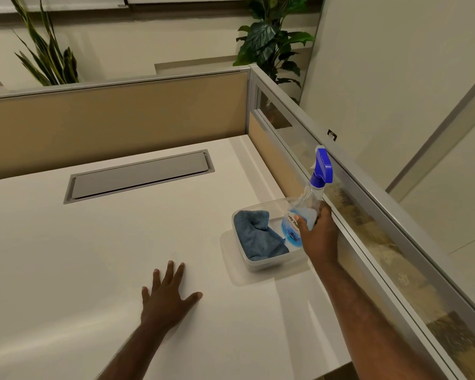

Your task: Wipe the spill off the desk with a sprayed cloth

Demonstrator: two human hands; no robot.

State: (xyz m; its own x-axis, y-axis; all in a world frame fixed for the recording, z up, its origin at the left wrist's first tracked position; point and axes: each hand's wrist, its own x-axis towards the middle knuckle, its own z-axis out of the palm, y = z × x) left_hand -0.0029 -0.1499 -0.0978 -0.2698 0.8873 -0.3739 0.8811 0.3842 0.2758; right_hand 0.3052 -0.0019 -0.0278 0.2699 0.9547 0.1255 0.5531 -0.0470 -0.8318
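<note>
Right grip [317, 231] clenched round the bottle [303, 212] over the tub [247, 259]. Cloth [258, 234] lies just left. Left grip [167, 294] flat, released, on the bench [93, 256].

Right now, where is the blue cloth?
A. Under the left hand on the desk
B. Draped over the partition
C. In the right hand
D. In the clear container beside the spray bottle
D. The blue cloth lies bunched inside the clear container, while the right hand grips the spray bottle and the left hand rests flat on the desk.
</note>
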